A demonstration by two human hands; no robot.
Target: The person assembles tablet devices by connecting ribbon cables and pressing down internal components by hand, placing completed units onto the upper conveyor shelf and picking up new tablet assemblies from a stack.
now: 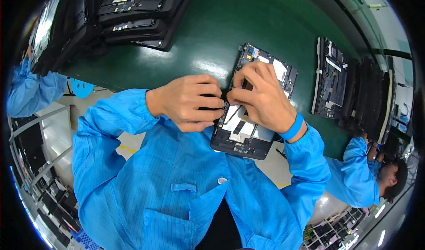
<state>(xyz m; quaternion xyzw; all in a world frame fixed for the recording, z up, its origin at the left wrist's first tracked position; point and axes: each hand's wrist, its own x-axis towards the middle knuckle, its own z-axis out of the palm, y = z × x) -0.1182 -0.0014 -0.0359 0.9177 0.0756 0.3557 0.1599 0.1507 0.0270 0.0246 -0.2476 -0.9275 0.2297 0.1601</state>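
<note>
An opened tablet with its inner boards, white panels and dark cables showing lies at the near edge of the green table, slightly tilted. My left hand rests against its left edge, fingers curled; what its fingertips grip, if anything, is hidden. Over the middle of the tablet, my right hand has thumb and forefinger pinched together near the left edge. Whatever lies in that pinch is too small or covered to make out. A blue band circles my right wrist.
Trays holding opened tablets are stacked at the far left of the green table. On the right stands a row of dark trays with another opened tablet leaning in front. Co-workers in blue sit at both sides; a blue stool is at left.
</note>
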